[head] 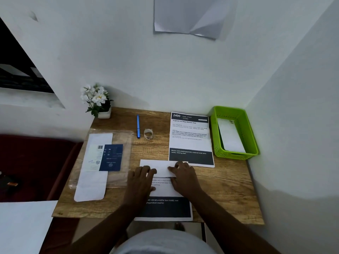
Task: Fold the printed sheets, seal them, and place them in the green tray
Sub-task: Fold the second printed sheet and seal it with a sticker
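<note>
Matt paper sheet point(163, 187) (grained wood desk point(229, 189))

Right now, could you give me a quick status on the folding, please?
Both hands, left and right, pressing the top flap of the printed sheet flat. Second sheet unfolded. Green tray holds one white piece. Nothing in the way.

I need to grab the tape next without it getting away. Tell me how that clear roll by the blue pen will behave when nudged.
The tape roll seems to stand on its edge, so a nudge would probably send it rolling across the desk. It looks thin and nearly used up, so likely very light and easy to knock flat. The pen beside it might stop it on that side.
</note>
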